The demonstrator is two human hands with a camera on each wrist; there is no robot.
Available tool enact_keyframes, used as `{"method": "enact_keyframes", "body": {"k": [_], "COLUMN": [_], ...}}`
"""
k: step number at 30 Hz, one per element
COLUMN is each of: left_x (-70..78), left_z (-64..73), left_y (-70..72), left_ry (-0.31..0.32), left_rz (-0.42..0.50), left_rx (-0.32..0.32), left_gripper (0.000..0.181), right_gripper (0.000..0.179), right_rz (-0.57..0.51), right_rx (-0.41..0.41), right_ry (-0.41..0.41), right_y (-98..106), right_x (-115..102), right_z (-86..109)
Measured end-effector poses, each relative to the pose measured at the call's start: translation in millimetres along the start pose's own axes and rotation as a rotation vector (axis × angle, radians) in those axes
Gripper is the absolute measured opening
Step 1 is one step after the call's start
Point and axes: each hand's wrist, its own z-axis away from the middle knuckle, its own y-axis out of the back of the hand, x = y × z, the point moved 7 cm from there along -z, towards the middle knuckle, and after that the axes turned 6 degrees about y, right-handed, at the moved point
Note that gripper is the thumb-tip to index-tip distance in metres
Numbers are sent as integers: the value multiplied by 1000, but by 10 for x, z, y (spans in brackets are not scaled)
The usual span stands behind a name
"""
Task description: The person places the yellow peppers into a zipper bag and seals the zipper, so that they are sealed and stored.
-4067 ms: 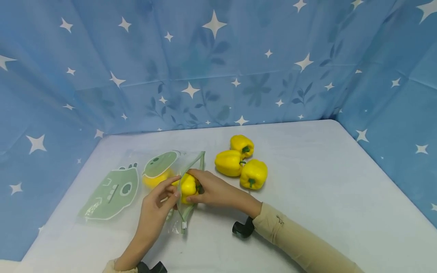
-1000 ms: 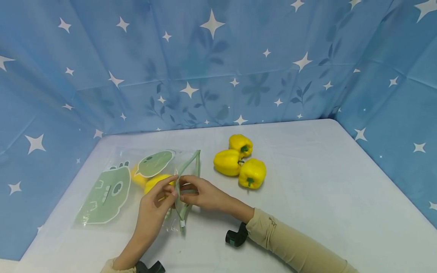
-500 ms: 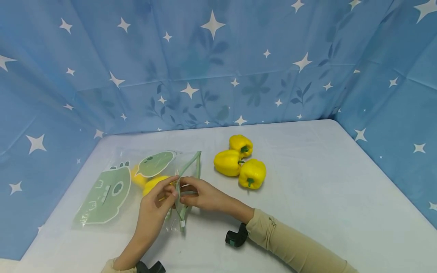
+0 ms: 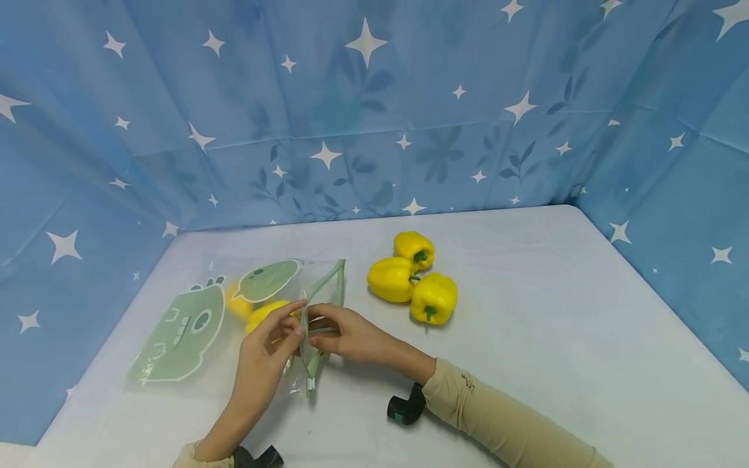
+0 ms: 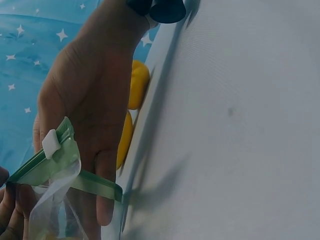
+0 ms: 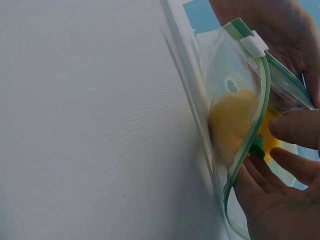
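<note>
Clear plastic zip bag w/ pale-green cartoon print (image 4: 187, 331), 2 yellow bell peppers (image 4: 268, 316) inside. Left hand (image 4: 263, 356) pinches the bag's green zip edge (image 6: 265, 92); right hand (image 4: 354, 335) is at the bag's mouth, fingers loosely parted. Just R of bag: 3 more yellow bell peppers (image 4: 391, 279), clustered. White cloth-covered table (image 4: 544, 325) under bag; blue star-print curtain (image 4: 328, 91) behind it & both sides. R wrist cam shows a green stem (image 6: 257, 146) in the bag, nr R fingers, hidden in head view; L wrist cam gets the white plastic slider (image 5: 51, 144) up close.

Head view bright and even, both wrist views distinctly dimmer.
</note>
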Motion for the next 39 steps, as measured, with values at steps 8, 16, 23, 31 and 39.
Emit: {"method": "enact_keyframes", "body": {"k": [8,16,23,31,39], "left_x": [-13,-31,-25,18,-7], "left_z": [-18,-20,-27,-47,-32], "left_y": [18,19,28,47,34], "left_ry": [-7,-4,4,16,33], "left_rz": [-9,7,1,-11,11], "left_rx": [9,11,22,33,28], "left_gripper": [35,34,34,35,34], "right_gripper": [49,47,46,44,42], "right_rz": [14,50,152,207,182], "right_rx": [7,8,7,27,82], "right_ry": [-27,-10,-16,8,-5], "right_y": [22,69,183,361,551], "right_x": [-12,-26,-124,-289,-365], "right_z": [9,19,40,33,85]}}
